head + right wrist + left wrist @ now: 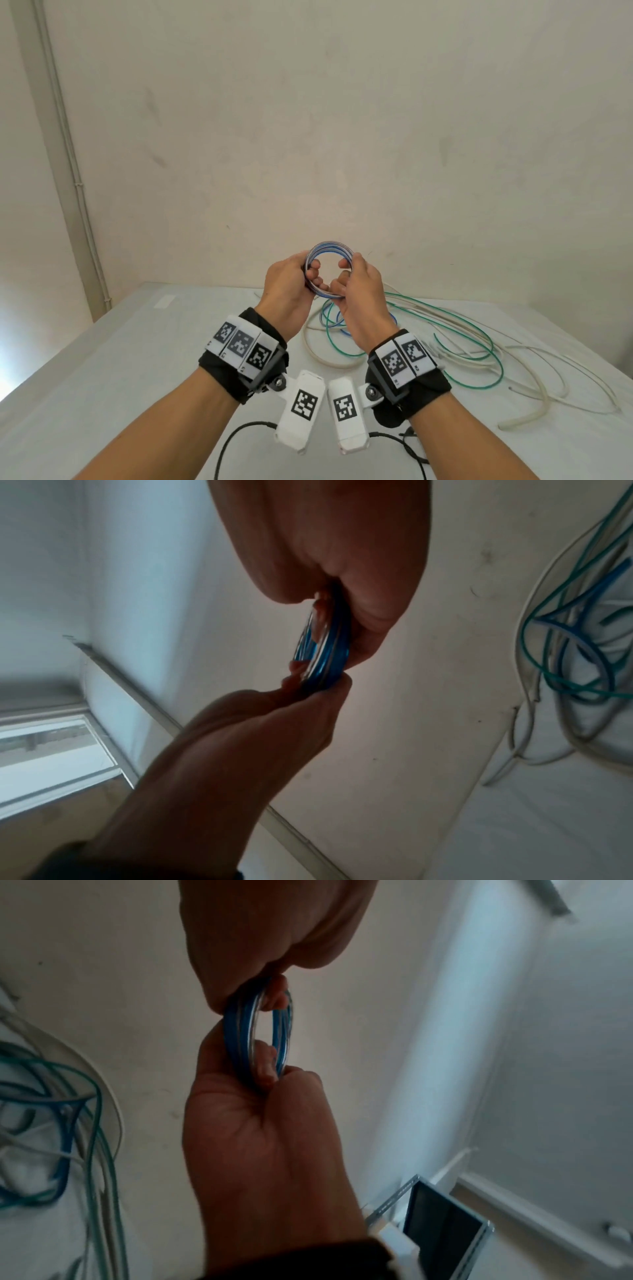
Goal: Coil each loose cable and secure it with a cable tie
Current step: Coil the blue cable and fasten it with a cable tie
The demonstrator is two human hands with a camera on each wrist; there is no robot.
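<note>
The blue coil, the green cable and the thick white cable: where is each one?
blue coil [329, 245], head view, top arc between the hands.
green cable [493, 347], head view, right bend on the table.
thick white cable [313, 354], head view, left curve of its loop.

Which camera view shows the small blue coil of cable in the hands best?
The head view: the blue cable coil faces the camera as an open ring, with the left hand and right hand gripping its sides. Both wrist views show it nearly edge-on, dim, blurred and partly hidden by fingers.
</note>
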